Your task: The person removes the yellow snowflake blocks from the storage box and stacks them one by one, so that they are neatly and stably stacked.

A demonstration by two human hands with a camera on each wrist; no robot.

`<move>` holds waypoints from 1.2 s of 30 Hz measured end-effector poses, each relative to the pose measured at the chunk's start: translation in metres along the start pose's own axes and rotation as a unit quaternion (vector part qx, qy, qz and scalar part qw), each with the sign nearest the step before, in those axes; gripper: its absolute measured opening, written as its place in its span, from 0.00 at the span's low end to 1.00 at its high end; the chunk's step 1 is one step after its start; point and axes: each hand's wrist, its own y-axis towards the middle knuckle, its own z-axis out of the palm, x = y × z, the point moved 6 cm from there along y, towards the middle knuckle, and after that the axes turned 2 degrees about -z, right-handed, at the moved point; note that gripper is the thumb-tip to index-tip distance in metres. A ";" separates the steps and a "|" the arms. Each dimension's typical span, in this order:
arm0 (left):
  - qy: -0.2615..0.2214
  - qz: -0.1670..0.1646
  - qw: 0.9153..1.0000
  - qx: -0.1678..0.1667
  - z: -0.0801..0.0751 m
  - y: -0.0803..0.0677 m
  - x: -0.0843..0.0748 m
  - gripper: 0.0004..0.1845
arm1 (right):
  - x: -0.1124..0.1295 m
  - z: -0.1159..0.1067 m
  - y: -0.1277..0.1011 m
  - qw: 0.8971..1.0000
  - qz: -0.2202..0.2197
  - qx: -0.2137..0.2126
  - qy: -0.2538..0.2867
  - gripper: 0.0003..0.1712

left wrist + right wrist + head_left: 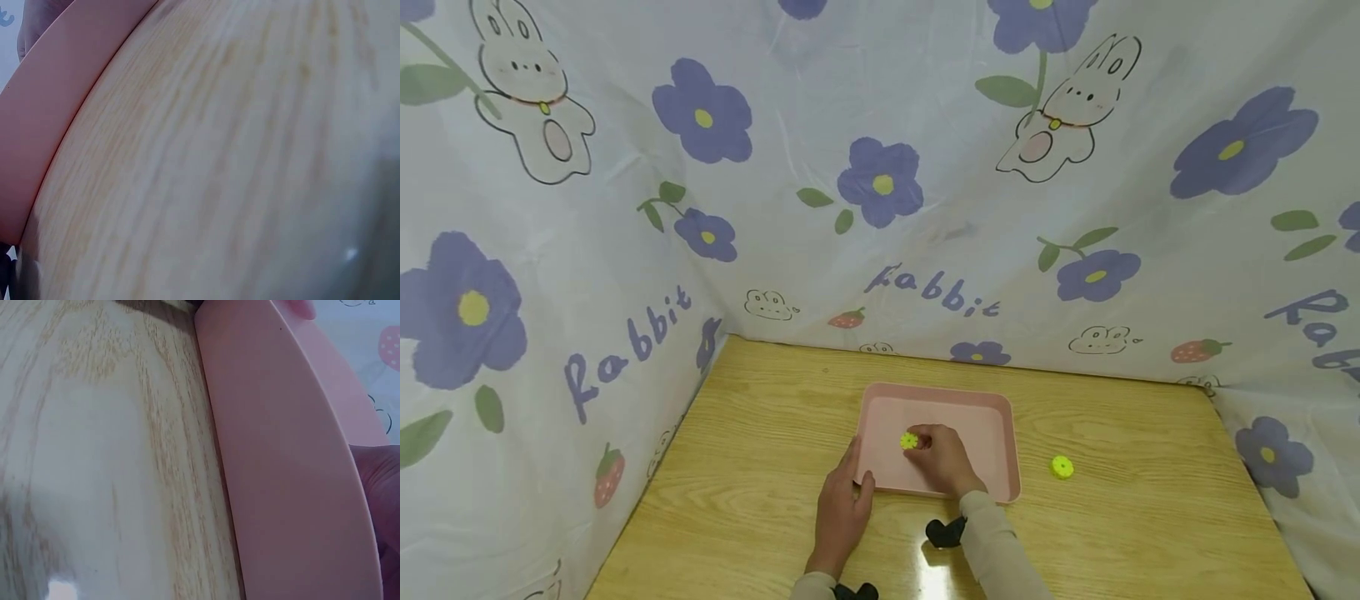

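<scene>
A shallow pink tray (981, 425) lies on the table. Over its inside, my right hand (946, 461) pinches a small yellow-green flower-patterned disc (908, 441) between thumb and fingers. At the tray's front left corner rests my left hand (842, 508), fingers extended along the left side and thumb beside the front edge. A second yellow-green disc (1062, 467) lies on the table right of the tray. The right wrist view has the tray's outer wall (281, 450) in front, with part of the right hand (382, 487) behind it; the disc is hidden there.
The wood-grain table (760, 417) ends at a white cloth (805, 250) printed with rabbits and purple flowers, which hangs behind and on both sides. Black wrist-worn pieces (945, 533) sit by each forearm, low over the table.
</scene>
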 end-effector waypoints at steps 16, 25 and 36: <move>-0.003 -0.001 1.000 0.010 0.007 -0.006 0.003 0.32 | -0.020 -0.022 -0.028 0.998 0.002 -0.058 0.018 0.21; -0.013 0.003 1.000 0.000 0.004 -0.003 0.001 0.32 | -0.027 -0.072 -0.048 0.994 -0.001 -0.109 -0.002 0.21; -0.022 0.008 1.000 -0.001 0.002 0.000 -0.002 0.32 | -0.060 -0.155 -0.092 0.977 0.033 -0.211 -0.029 0.25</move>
